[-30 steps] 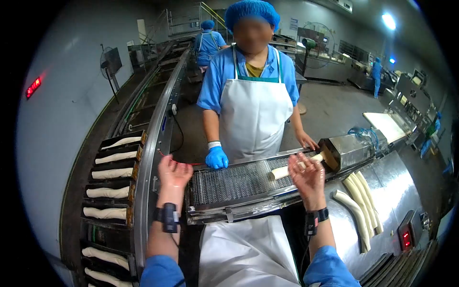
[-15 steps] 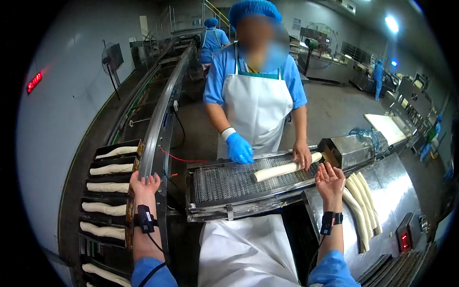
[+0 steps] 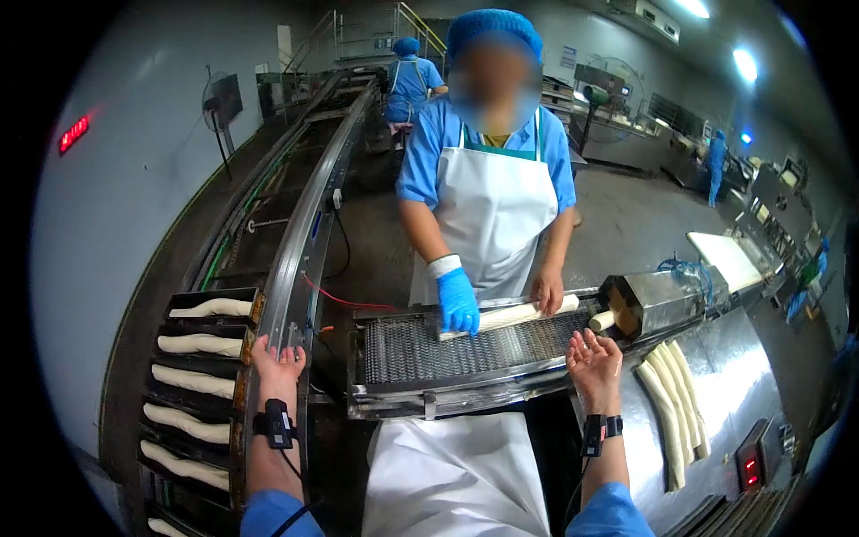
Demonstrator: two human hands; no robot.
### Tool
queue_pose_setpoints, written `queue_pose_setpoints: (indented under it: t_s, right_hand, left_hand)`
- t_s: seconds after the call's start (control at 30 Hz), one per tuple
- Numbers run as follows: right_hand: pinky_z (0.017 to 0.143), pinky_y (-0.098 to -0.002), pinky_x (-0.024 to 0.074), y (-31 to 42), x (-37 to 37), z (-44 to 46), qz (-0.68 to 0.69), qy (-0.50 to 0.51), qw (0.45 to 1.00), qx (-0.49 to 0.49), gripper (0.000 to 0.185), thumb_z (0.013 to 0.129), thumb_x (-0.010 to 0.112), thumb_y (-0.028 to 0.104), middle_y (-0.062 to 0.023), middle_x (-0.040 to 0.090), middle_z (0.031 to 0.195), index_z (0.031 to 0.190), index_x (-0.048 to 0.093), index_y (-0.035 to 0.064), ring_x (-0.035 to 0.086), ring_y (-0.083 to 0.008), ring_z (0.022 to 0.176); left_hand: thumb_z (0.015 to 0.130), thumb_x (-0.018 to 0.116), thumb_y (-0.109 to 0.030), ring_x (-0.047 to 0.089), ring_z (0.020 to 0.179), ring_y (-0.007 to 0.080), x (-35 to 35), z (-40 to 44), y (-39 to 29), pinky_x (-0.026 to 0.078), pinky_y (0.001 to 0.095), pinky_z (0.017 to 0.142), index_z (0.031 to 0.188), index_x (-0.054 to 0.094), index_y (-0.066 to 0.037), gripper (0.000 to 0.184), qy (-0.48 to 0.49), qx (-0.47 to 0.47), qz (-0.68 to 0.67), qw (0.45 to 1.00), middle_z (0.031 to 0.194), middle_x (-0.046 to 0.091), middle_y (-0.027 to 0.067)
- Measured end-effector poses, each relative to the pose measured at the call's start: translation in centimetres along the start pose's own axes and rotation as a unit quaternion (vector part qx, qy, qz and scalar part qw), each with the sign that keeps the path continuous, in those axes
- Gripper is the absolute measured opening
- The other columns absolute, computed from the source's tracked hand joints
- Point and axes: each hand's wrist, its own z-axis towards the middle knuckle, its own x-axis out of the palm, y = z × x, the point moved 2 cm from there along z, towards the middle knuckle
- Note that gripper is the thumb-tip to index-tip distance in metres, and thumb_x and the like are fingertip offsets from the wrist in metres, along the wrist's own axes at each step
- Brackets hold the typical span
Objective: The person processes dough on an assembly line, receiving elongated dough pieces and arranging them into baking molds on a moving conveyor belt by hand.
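Observation:
My left hand (image 3: 279, 362) is open and holds nothing, palm up with fingers apart, beside the metal rail and the row of dough-filled pans (image 3: 195, 380). Palm up and empty, my right hand (image 3: 594, 367) has its fingers loosely spread at the right end of the mesh conveyor (image 3: 403, 345). A long dough roll (image 3: 519, 313) lies on the mesh, with a co-worker's gloved hand (image 3: 458, 302) and bare hand (image 3: 548, 291) on it. Just beyond my right fingers, a second dough roll's end (image 3: 603, 320) shows at the metal housing (image 3: 667, 291).
Several dough rolls (image 3: 676, 398) lie side by side on the steel table (image 3: 729, 358) at right, near a red digital display (image 3: 752, 467). The co-worker (image 3: 497, 197) stands across the conveyor. The long metal rail (image 3: 300, 233) runs away at left.
The co-worker's gloved hand has come down onto the dough roll, which has shifted left. Another roll's end has appeared at the housing. My right hand has moved left; the pans have moved nearer me.

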Motion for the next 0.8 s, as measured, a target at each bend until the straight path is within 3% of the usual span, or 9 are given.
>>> queue_pose_setpoints:
  t_s: [0.07,0.13,0.2,0.27,0.43,0.53,0.67,0.8]
  right_hand:
    - [0.085,-0.0341,0.0474,0.1,-0.1,0.2,0.002,0.003,1.000,-0.003,0.029,0.084,0.056,0.017,-0.0150,0.058,0.107,0.109,0.055,0.0020,0.056,-0.0252,0.097]
    - [0.082,-0.0346,0.0481,0.5,-1.3,0.4,0.011,-0.011,1.000,-0.002,0.030,0.083,0.056,0.017,-0.0151,0.058,0.108,0.109,0.055,0.0023,0.056,-0.0250,0.096]
    - [0.081,-0.0351,0.0488,1.3,-2.4,0.6,0.012,-0.020,1.000,-0.006,0.032,0.082,0.057,0.018,-0.0152,0.058,0.108,0.109,0.055,0.0023,0.056,-0.0252,0.094]
    - [0.082,-0.0360,0.0509,2.1,-3.4,0.4,0.026,-0.053,0.998,-0.017,0.035,0.081,0.057,0.019,-0.0164,0.060,0.108,0.111,0.054,0.0016,0.059,-0.0262,0.094]
    - [0.079,-0.0349,0.0506,4.5,-6.9,0.5,0.047,-0.064,0.995,-0.059,0.037,0.078,0.059,0.021,-0.0158,0.059,0.108,0.110,0.054,0.0022,0.059,-0.0262,0.092]
    - [0.078,-0.0344,0.0505,5.6,-8.7,0.6,0.048,-0.119,0.987,-0.096,0.036,0.078,0.060,0.021,-0.0148,0.059,0.106,0.109,0.054,0.0029,0.059,-0.0257,0.091]
    - [0.077,-0.0339,0.0503,6.3,-9.8,0.1,0.057,-0.121,0.985,-0.106,0.036,0.077,0.060,0.021,-0.0140,0.058,0.105,0.109,0.053,0.0040,0.059,-0.0258,0.091]
    - [0.077,-0.0330,0.0499,5.9,-10.1,0.1,0.062,-0.127,0.985,-0.102,0.035,0.078,0.060,0.022,-0.0143,0.057,0.103,0.107,0.053,0.0036,0.059,-0.0259,0.090]
  left_hand:
    - [0.074,0.069,-0.039,0.041,0.109,0.0206,0.2,-0.3,-0.2,0.046,0.0444,0.082,0.126,0.040,-0.012,0.066,0.020,-0.001,0.006,1.000,0.127,0.034,0.0108]
    - [0.073,0.069,-0.040,0.042,0.108,0.0196,-0.1,-1.1,-0.7,0.046,0.0426,0.082,0.128,0.039,-0.012,0.068,-0.028,0.030,0.013,0.999,0.125,0.035,0.0108]
    - [0.072,0.069,-0.040,0.041,0.109,0.0188,-1.5,-0.6,-0.8,0.045,0.0416,0.083,0.134,0.037,-0.012,0.074,-0.008,0.018,0.017,1.000,0.125,0.036,0.0096]
    - [0.072,0.069,-0.041,0.042,0.110,0.0182,-1.5,-2.6,-1.1,0.045,0.0409,0.083,0.134,0.038,-0.012,0.075,0.038,0.071,0.074,0.994,0.125,0.037,0.0080]
    - [0.071,0.069,-0.041,0.037,0.122,0.0180,-2.2,-2.1,-1.8,0.041,0.0405,0.086,0.144,0.030,-0.014,0.087,0.062,0.107,0.121,0.985,0.135,0.035,0.0068]
    - [0.071,0.069,-0.040,0.037,0.122,0.0176,-2.1,-2.2,-2.0,0.040,0.0406,0.087,0.142,0.033,-0.014,0.084,0.074,0.105,0.125,0.984,0.135,0.035,0.0066]
    - [0.071,0.070,-0.039,0.037,0.122,0.0174,-0.9,-2.9,-2.3,0.039,0.0406,0.089,0.138,0.036,-0.014,0.080,0.098,0.125,0.137,0.978,0.135,0.036,0.0060]
    - [0.071,0.070,-0.038,0.037,0.123,0.0173,-0.5,-2.3,-2.2,0.037,0.0395,0.093,0.135,0.040,-0.014,0.075,0.058,0.086,0.107,0.989,0.135,0.037,0.0056]
